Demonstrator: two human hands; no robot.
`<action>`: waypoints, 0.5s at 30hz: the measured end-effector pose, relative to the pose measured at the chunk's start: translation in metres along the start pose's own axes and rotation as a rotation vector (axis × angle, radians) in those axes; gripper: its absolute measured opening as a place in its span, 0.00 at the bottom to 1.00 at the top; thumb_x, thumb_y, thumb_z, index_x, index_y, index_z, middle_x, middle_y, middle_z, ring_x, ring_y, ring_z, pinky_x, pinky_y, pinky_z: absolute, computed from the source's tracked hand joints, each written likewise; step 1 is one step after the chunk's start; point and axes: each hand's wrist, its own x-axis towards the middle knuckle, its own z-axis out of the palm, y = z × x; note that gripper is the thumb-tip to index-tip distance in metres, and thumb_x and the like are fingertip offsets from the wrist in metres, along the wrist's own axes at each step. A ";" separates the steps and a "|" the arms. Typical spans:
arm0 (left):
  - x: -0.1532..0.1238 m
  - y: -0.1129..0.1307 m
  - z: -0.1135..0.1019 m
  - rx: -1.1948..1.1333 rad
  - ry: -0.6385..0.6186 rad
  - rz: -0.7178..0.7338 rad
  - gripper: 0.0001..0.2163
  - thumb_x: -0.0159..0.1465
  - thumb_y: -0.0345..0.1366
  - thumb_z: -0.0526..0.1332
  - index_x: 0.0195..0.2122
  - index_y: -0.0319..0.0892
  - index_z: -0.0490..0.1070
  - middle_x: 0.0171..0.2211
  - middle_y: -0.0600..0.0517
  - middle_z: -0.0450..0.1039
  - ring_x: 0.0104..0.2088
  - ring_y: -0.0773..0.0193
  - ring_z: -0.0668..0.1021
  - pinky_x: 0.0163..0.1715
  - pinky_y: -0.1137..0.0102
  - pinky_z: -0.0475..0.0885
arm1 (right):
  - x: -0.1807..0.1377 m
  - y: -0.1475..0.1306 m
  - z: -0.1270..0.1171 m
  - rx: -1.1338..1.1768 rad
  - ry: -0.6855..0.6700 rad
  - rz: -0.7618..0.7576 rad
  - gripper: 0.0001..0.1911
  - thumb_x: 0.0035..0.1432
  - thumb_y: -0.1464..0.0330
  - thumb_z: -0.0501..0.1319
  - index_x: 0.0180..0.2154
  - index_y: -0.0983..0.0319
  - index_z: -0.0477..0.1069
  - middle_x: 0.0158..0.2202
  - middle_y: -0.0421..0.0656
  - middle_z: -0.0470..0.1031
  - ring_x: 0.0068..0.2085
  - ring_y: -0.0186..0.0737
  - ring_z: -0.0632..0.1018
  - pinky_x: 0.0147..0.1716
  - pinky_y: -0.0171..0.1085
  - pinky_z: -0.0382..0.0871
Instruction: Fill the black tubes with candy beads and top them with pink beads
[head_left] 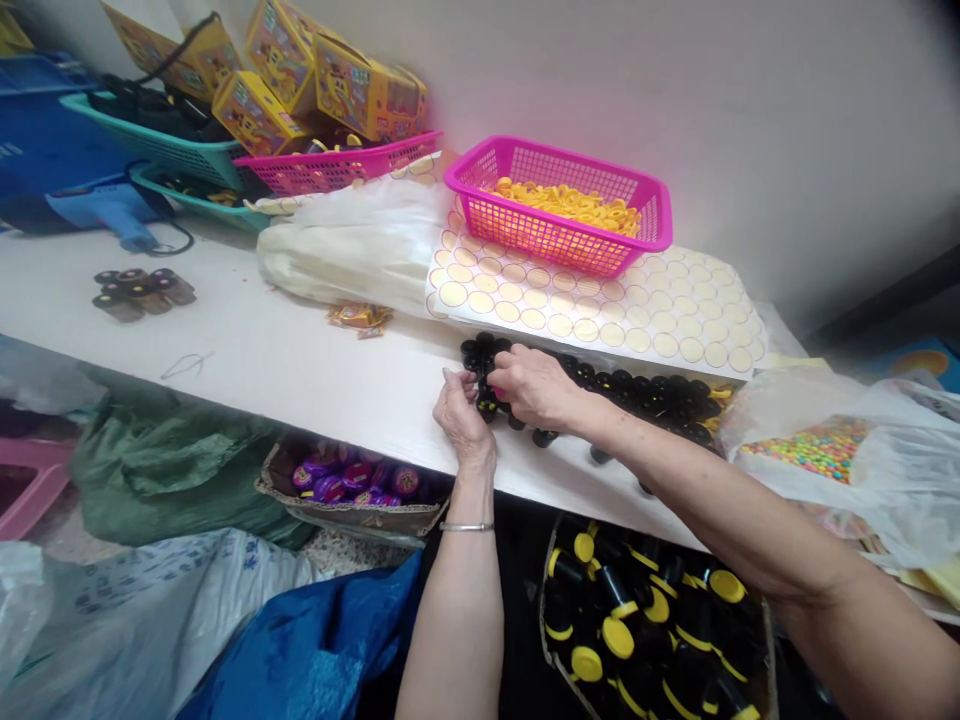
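Small round black pieces (pixel 637 390) stand close together in a long cluster on the white table, a few with a bit of yellow in them. At the cluster's left end, my left hand (pixel 463 420) has its fingers curled against the black pieces. My right hand (pixel 532 385) reaches over the same end, fingertips pinched together close to the left ones. Whatever lies between the fingers of either hand is too small or hidden to name. A few black pieces (pixel 545 438) sit apart along the front of the cluster.
Behind the cluster, a pink basket (pixel 559 250) of yellow pieces rests on a sheet of round stickers (pixel 536 300). A bag of colourful candies (pixel 810 450) lies right. Below are cartons of black, yellow-lidded containers (pixel 619 637) and purple round items (pixel 360 480). A blue heat gun (pixel 112 208) lies left.
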 end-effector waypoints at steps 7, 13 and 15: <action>0.003 0.001 0.001 0.071 0.001 0.029 0.23 0.60 0.54 0.52 0.29 0.37 0.73 0.28 0.48 0.73 0.28 0.67 0.72 0.31 0.70 0.67 | -0.133 0.047 -0.013 0.766 0.499 0.425 0.10 0.54 0.65 0.61 0.38 0.61 0.74 0.34 0.42 0.75 0.35 0.37 0.73 0.36 0.37 0.66; 0.005 -0.001 0.010 0.074 0.049 0.097 0.19 0.60 0.50 0.53 0.27 0.38 0.70 0.26 0.50 0.72 0.25 0.67 0.72 0.28 0.70 0.67 | -0.290 0.128 -0.013 0.401 0.695 0.994 0.11 0.47 0.63 0.63 0.33 0.62 0.73 0.29 0.42 0.75 0.30 0.37 0.73 0.31 0.36 0.65; 0.005 0.000 0.014 0.062 0.059 0.109 0.18 0.60 0.48 0.53 0.26 0.38 0.69 0.25 0.50 0.71 0.26 0.66 0.72 0.27 0.69 0.67 | -0.318 0.153 -0.016 0.092 0.447 1.102 0.09 0.50 0.64 0.59 0.32 0.62 0.74 0.30 0.44 0.75 0.32 0.39 0.73 0.32 0.36 0.63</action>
